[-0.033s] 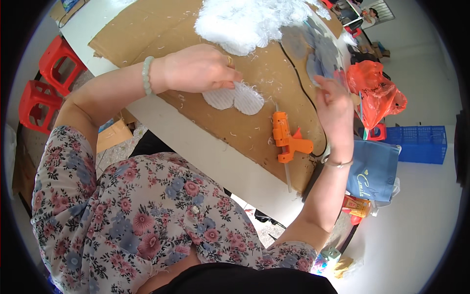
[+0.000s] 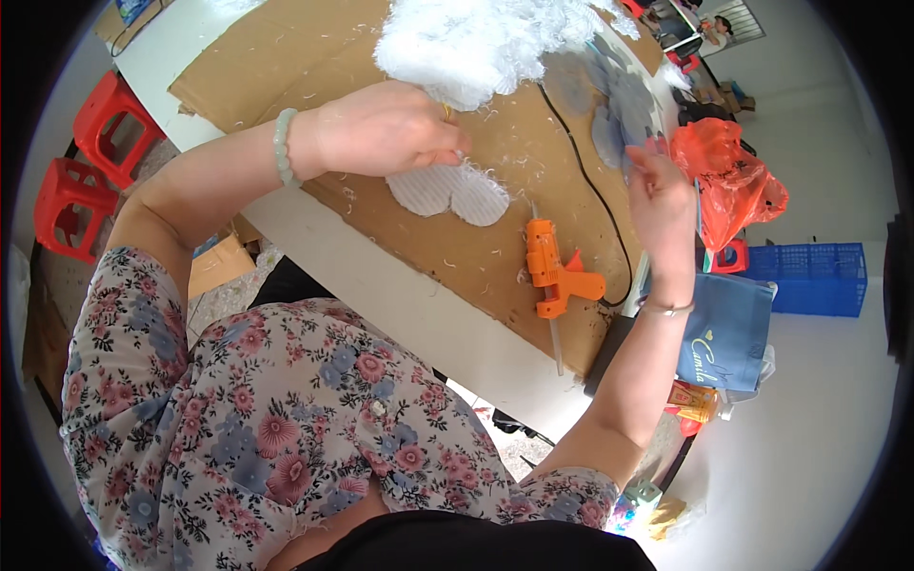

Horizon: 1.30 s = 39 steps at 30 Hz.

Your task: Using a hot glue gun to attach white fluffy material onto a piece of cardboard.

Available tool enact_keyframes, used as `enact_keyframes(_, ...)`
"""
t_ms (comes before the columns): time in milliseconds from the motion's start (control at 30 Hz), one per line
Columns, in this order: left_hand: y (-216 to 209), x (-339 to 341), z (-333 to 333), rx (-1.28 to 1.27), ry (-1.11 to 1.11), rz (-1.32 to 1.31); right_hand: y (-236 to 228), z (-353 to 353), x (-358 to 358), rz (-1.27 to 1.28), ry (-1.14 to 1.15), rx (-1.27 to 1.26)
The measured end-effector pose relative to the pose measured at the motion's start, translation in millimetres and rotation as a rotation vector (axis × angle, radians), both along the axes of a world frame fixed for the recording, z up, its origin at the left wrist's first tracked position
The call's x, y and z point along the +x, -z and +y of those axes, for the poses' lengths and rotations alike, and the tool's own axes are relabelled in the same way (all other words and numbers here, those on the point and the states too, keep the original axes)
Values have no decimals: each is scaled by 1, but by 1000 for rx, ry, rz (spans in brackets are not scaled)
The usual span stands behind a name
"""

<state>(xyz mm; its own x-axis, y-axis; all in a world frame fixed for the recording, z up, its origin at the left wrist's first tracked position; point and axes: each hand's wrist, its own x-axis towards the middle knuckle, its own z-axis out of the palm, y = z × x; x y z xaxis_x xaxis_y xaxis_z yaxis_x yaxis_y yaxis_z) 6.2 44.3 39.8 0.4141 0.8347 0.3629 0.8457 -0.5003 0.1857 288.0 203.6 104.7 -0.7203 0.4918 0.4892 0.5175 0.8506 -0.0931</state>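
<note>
My left hand (image 2: 390, 128) is closed, its thumb and fingers pinching the upper edge of a white ribbed fabric piece (image 2: 427, 190) with rounded lobes. Small loose fibres stick up along that edge. Over at the right, my right hand (image 2: 662, 202) is raised near the table's edge with its fingers bent and drawn together. Whatever sits in those fingertips, if anything, is too small to make out. Between the two hands, an orange hot glue gun (image 2: 546, 259) lies on the cardboard, a glue stick protruding from its rear.
Brown cardboard (image 2: 314, 62) covers much of the white table (image 2: 324, 243). Fluffy white material (image 2: 476, 48) and grey flat pieces (image 2: 624, 100) lie at the far side. A black cord (image 2: 592, 181) curves past the glue gun. A red plastic bag (image 2: 728, 176) hangs beyond my right hand.
My right hand has shifted slightly to the right, away from the grey pieces. My left hand keeps its pinch, and the white fabric piece has turned a little under it.
</note>
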Motion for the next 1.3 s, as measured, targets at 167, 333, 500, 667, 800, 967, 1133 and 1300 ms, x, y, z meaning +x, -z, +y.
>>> enact_keyframes(167, -36, 11, 22, 277, -51, -270, 4, 121, 27, -24, 336, -153)
enact_keyframes(333, -42, 18, 31, 406, -24, -407, 35, 164, -1, -113, 502, -214)
enact_keyframes(500, -19, 12, 20, 388, -33, -377, 66, 166, -22, -427, 480, -175)
enact_keyframes(667, -11, 13, 17, 354, -26, -378, 66, 146, -26, -364, 399, 18)
enact_keyframes(800, -12, 15, 15, 282, -22, -427, 55, 137, -20, -255, 513, 58)
enact_keyframes(967, -13, 21, 16, 290, -1, -561, 27, 117, -4, 354, 458, -132)
enact_keyframes(1133, -4, 20, 13, 215, 21, -781, -1, 37, -23, 804, 56, -548)
enact_keyframes(1300, -4, 28, 18, -72, 24, -952, 3, 22, -25, 702, 41, -211)
